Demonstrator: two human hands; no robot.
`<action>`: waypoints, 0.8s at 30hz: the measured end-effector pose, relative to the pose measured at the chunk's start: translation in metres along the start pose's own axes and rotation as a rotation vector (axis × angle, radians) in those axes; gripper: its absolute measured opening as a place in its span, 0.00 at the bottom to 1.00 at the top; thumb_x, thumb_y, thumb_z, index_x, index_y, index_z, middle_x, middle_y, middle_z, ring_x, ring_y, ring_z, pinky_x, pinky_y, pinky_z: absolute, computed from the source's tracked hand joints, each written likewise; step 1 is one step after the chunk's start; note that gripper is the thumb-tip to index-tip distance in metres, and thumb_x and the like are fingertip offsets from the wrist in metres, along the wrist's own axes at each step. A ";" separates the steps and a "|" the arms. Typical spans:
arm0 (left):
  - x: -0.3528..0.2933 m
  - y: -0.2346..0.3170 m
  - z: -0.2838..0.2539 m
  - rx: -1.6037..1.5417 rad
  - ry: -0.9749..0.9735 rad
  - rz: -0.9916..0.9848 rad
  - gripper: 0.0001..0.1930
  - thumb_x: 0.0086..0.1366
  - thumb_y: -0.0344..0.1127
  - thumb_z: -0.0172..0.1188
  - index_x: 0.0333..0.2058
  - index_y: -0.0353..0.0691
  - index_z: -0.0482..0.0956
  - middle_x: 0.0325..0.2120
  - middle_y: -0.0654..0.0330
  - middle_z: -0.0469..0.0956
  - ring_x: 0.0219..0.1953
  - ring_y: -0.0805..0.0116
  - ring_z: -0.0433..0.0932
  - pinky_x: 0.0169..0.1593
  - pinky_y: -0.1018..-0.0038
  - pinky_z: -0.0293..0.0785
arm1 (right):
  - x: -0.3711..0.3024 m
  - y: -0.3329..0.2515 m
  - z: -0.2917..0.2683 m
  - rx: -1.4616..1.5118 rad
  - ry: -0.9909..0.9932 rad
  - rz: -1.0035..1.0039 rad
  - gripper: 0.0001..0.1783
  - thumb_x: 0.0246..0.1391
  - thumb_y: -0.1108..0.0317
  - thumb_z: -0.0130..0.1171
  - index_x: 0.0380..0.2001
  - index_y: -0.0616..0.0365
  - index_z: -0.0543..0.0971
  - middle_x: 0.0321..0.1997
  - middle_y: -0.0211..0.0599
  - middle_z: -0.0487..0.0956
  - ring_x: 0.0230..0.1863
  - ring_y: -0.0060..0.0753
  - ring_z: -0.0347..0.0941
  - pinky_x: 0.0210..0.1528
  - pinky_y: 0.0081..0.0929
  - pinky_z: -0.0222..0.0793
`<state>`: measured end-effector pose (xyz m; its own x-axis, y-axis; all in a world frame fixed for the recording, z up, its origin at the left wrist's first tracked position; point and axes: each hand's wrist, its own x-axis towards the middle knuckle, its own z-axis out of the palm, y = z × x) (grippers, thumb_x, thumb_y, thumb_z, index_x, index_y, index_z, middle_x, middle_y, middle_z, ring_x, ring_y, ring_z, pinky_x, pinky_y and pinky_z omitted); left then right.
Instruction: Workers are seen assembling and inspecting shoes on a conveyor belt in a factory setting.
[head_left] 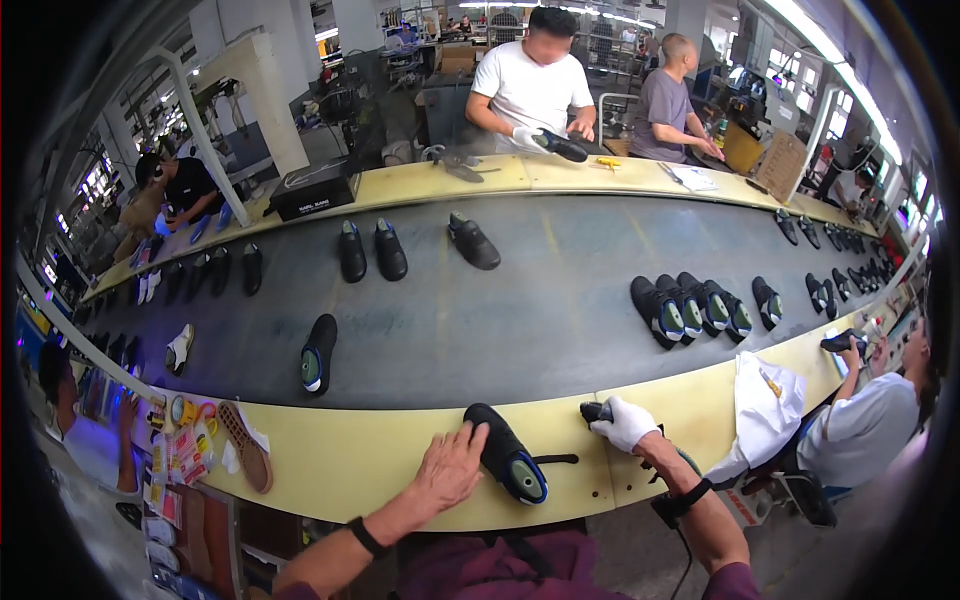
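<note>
A black shoe (pixel 505 452) lies on the yellow ledge in front of me, toe pointing away, its green-and-blue inside facing me. My bare left hand (pixel 450 468) rests against its left side near the toe, fingers stretched out. In a white glove, my right hand (pixel 628 424) is closed round a small black hand tool (pixel 597 411), to the right of the shoe. The tool's exact kind cannot be made out. A thin black strip (pixel 557 459) sticks out from the shoe's right side.
Behind the ledge runs a grey conveyor belt (pixel 480 340) carrying several black shoes (pixel 690 308). A tan sole (pixel 245 447) and tape rolls (pixel 183 410) lie at left, a white cloth (pixel 765 405) at right. Across the belt a person (pixel 535 85) handles a shoe; others work alongside.
</note>
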<state>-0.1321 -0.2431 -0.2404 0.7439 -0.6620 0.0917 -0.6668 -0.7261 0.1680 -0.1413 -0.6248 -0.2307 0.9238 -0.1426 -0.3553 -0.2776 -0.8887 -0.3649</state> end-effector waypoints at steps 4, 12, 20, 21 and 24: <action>0.055 -0.014 0.011 0.129 0.027 0.474 0.46 0.56 0.52 0.76 0.71 0.45 0.68 0.64 0.54 0.75 0.66 0.51 0.73 0.70 0.53 0.66 | -0.003 0.002 -0.011 0.031 -0.039 0.039 0.33 0.57 0.39 0.67 0.51 0.58 0.82 0.49 0.53 0.87 0.52 0.59 0.84 0.57 0.45 0.78; 0.053 0.002 0.033 -0.470 -0.455 -0.081 0.49 0.60 0.80 0.61 0.57 0.34 0.82 0.52 0.40 0.85 0.58 0.42 0.83 0.62 0.51 0.78 | 0.018 0.018 -0.008 0.042 0.016 0.065 0.35 0.52 0.35 0.66 0.44 0.59 0.86 0.44 0.57 0.87 0.49 0.59 0.84 0.55 0.45 0.78; -0.022 0.000 0.022 -0.513 -0.351 -0.362 0.49 0.65 0.79 0.57 0.60 0.34 0.80 0.56 0.40 0.82 0.56 0.41 0.83 0.61 0.53 0.77 | 0.013 0.011 -0.005 0.068 0.114 0.044 0.30 0.54 0.42 0.69 0.40 0.62 0.85 0.35 0.55 0.86 0.40 0.56 0.86 0.47 0.45 0.79; -0.031 0.003 0.014 -0.503 -0.410 -0.360 0.47 0.65 0.74 0.61 0.64 0.34 0.76 0.59 0.39 0.79 0.58 0.39 0.82 0.61 0.52 0.78 | 0.006 0.007 -0.005 0.077 0.108 0.039 0.29 0.54 0.42 0.70 0.39 0.62 0.84 0.34 0.55 0.86 0.39 0.55 0.86 0.46 0.44 0.79; -0.070 0.010 0.042 -0.490 -0.285 -0.353 0.44 0.64 0.67 0.68 0.64 0.34 0.75 0.56 0.39 0.80 0.58 0.40 0.82 0.59 0.51 0.79 | -0.018 -0.017 0.000 0.172 0.131 0.002 0.26 0.53 0.48 0.75 0.37 0.63 0.83 0.32 0.53 0.85 0.35 0.50 0.85 0.44 0.40 0.80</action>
<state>-0.1926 -0.2115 -0.2868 0.8282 -0.4719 -0.3022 -0.2376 -0.7841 0.5734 -0.1531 -0.6070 -0.2176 0.9465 -0.2094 -0.2456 -0.3098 -0.8027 -0.5095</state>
